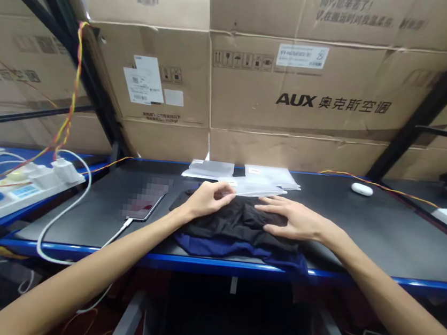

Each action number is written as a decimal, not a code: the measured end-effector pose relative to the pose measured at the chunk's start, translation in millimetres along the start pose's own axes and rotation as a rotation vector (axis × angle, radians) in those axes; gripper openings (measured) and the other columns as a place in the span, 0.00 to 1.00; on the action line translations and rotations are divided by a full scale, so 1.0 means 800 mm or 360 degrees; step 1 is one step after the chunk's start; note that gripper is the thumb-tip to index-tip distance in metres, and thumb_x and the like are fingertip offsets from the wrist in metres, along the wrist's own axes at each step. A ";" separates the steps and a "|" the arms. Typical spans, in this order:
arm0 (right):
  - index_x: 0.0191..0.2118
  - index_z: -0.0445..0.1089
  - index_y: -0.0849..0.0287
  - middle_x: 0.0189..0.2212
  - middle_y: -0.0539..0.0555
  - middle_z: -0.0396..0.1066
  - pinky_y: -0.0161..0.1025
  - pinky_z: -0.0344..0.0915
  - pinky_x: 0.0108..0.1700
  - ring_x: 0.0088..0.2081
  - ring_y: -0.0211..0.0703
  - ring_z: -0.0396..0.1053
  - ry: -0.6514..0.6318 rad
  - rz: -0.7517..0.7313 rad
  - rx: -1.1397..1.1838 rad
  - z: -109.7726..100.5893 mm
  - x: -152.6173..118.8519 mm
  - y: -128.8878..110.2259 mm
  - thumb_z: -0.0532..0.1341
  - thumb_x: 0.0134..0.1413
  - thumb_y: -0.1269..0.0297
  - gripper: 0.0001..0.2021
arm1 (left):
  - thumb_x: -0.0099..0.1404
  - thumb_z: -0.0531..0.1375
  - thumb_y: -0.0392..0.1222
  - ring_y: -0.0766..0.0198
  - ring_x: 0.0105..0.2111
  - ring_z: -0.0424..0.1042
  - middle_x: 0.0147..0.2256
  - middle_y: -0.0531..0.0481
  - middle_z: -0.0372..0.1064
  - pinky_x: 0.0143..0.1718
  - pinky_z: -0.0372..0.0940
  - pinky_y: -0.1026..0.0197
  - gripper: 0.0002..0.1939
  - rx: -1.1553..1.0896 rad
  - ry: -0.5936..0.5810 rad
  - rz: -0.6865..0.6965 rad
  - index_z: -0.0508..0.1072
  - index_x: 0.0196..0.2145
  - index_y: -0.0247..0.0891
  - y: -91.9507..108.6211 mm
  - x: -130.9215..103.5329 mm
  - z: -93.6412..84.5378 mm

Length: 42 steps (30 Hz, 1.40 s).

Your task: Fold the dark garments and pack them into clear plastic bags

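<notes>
From my remote seat I saw the left hand (212, 197) curled, thumb and fingers together at the near-left corner of a clear packet (259, 188); I could not tell whether they gripped it. The right hand (300, 220) was open, fingers spread over the right part of the black cloth (237, 220). The packet lay just beyond the cloth, long axis left to right, nearer the left fingertips. Blue fabric (218, 247) showed beneath, at the tabletop's (385, 239) front edge; a phone (144, 206) lay leftward.
</notes>
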State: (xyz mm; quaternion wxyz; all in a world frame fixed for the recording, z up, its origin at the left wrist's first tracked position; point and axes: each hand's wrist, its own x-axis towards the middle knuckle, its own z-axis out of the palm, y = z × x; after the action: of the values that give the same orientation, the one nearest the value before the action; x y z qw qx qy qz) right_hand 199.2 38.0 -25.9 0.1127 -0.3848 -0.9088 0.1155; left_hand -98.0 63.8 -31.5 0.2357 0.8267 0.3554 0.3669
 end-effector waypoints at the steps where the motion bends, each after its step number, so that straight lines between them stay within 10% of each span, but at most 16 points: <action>1: 0.64 0.65 0.44 0.67 0.50 0.57 0.56 0.52 0.68 0.68 0.57 0.53 0.0012 -0.0006 -0.0002 0.000 0.001 0.000 0.60 0.59 0.46 0.28 | 0.66 0.59 0.48 0.61 0.40 0.78 0.40 0.48 0.79 0.44 0.74 0.60 0.12 -0.0017 -0.0003 -0.0012 0.75 0.39 0.38 0.000 0.000 0.000; 21: 0.52 0.77 0.55 0.57 0.57 0.71 0.50 0.67 0.60 0.56 0.55 0.72 0.0252 -0.0061 -0.0031 0.010 0.016 0.003 0.61 0.53 0.64 0.19 | 0.59 0.58 0.38 0.60 0.33 0.77 0.28 0.52 0.77 0.41 0.71 0.60 0.07 0.0508 0.0316 -0.0230 0.74 0.26 0.38 -0.012 0.004 0.007; 42: 0.44 0.79 0.52 0.46 0.52 0.79 0.48 0.71 0.55 0.48 0.51 0.77 0.1091 -0.0146 0.0163 0.001 0.024 -0.025 0.62 0.55 0.66 0.13 | 0.62 0.61 0.34 0.54 0.48 0.76 0.50 0.46 0.76 0.51 0.70 0.56 0.18 0.0864 0.0079 0.0172 0.78 0.50 0.39 -0.021 0.007 0.018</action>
State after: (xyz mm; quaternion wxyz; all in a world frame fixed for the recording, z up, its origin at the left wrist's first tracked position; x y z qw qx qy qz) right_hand 172.9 38.4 -18.5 0.4356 -0.3536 -0.8275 0.0200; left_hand -91.2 77.0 -48.7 -0.0231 0.8681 0.4018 0.2905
